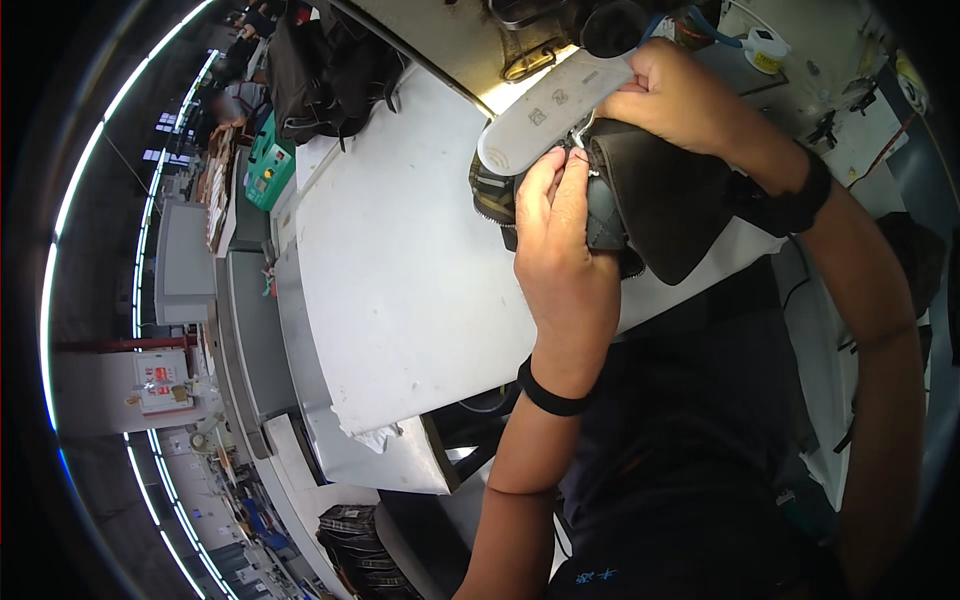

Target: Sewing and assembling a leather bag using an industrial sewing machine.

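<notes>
A dark bag point(665, 200), with a smooth brown-black flap, a quilted grey part and a zipper edge, lies under the pale grey, rounded head of a sewing machine point(550, 110). My left hand point(567, 220) comes from below. Its fingertips are pressed together on the bag's fabric beside the metal presser foot point(580, 132). On the far right side of the machine head, my right hand point(680, 100) has its fingers curled at the upper edge of the flap. The machine head partly hides the fabric, and what lies between the right fingertips is hard to see.
A white tabletop point(400, 270) spreads left of the bag. Black bags point(325, 75) are heaped at the far left, near a green box point(268, 165). A white spool-like item point(765, 50) stands at the far right. Dark striped fabric point(360, 550) sits low on the left.
</notes>
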The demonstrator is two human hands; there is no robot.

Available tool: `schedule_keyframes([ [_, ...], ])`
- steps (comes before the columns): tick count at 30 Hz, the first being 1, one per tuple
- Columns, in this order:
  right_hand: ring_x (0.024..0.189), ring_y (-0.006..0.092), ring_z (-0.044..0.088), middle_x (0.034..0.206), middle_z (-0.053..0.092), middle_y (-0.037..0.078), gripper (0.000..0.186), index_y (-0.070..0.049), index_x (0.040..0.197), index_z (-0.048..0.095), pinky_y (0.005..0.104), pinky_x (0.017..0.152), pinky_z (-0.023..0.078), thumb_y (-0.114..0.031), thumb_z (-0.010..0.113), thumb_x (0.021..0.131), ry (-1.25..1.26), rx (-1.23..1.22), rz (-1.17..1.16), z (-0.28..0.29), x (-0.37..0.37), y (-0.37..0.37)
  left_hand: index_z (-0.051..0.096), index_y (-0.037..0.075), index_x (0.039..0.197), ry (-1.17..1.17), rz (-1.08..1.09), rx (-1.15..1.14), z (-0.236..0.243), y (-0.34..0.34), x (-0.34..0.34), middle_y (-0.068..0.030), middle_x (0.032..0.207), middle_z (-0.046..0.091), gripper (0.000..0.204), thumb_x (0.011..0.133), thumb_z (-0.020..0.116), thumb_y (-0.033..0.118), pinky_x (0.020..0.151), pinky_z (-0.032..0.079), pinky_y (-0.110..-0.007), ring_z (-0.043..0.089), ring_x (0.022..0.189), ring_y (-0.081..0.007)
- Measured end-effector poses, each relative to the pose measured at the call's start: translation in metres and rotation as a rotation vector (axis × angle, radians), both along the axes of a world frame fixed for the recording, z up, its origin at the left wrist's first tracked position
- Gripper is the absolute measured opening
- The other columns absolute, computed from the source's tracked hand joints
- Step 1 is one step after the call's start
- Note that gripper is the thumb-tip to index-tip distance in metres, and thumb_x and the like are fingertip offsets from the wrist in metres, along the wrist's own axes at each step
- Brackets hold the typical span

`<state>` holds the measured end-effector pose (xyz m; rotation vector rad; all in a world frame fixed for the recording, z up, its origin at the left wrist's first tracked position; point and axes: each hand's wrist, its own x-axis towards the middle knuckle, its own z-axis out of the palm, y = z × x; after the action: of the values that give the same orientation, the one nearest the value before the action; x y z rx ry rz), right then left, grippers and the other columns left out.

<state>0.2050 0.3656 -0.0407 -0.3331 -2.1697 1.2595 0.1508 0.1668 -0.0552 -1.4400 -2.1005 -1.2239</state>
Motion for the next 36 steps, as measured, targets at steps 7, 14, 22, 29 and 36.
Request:
schedule_keyframes([
  [7, 0.067, 0.0097, 0.053, 0.069, 0.06, 0.001, 0.028, -0.002, 0.083, 0.068, 0.0297, 0.064, 0.043, -0.027, 0.077, 0.089, -0.117, 0.017, -0.002, 0.0059, 0.0018, -0.0013, 0.065, -0.004, 0.13, 0.018, 0.017, 0.003, -0.001, -0.0004, 0.0048, -0.0187, 0.134, 0.062, 0.054, 0.079, 0.061, -0.017, 0.096, 0.056, -0.04, 0.067, 0.118, -0.0358],
  [14, 0.066, 0.0086, 0.051, 0.068, 0.058, 0.0, 0.028, 0.0, 0.085, 0.067, 0.0287, 0.062, 0.041, -0.026, 0.077, 0.09, -0.117, 0.025, -0.001, 0.006, 0.0023, -0.0009, 0.071, 0.001, 0.125, -0.133, 0.045, 0.058, -0.0013, 0.0038, 0.0075, -0.0165, 0.127, 0.067, 0.049, 0.078, 0.067, -0.013, 0.098, 0.054, -0.038, 0.068, 0.115, -0.0334],
  [22, 0.075, 0.0082, 0.063, 0.085, 0.073, 0.005, 0.026, 0.003, 0.106, 0.073, 0.0278, 0.073, 0.051, -0.019, 0.075, 0.092, 0.007, 0.032, -0.021, 0.006, 0.002, -0.0061, 0.072, 0.002, 0.126, -0.085, 0.061, 0.073, -0.0024, 0.0042, 0.0042, -0.018, 0.129, 0.068, 0.046, 0.082, 0.067, -0.01, 0.098, 0.054, -0.038, 0.068, 0.115, -0.0335],
  [29, 0.072, 0.0068, 0.061, 0.081, 0.072, 0.002, 0.026, 0.004, 0.106, 0.074, 0.0256, 0.07, 0.049, -0.019, 0.075, 0.093, 0.159, -0.111, 0.01, 0.0037, -0.0016, -0.0084, 0.072, 0.004, 0.127, -0.14, 0.052, 0.135, -0.0069, 0.0043, 0.0078, -0.02, 0.132, 0.069, 0.046, 0.083, 0.066, -0.007, 0.101, 0.053, -0.038, 0.069, 0.118, -0.0338],
  [36, 0.074, 0.0054, 0.062, 0.082, 0.073, 0.003, 0.025, 0.004, 0.105, 0.075, 0.0242, 0.071, 0.049, -0.018, 0.075, 0.093, -0.033, -0.041, -0.002, 0.0072, 0.0016, -0.0078, 0.073, 0.004, 0.125, -0.121, 0.055, 0.133, -0.0087, 0.0046, 0.0052, -0.0201, 0.13, 0.07, 0.043, 0.084, 0.067, -0.007, 0.1, 0.054, -0.038, 0.07, 0.117, -0.0343],
])
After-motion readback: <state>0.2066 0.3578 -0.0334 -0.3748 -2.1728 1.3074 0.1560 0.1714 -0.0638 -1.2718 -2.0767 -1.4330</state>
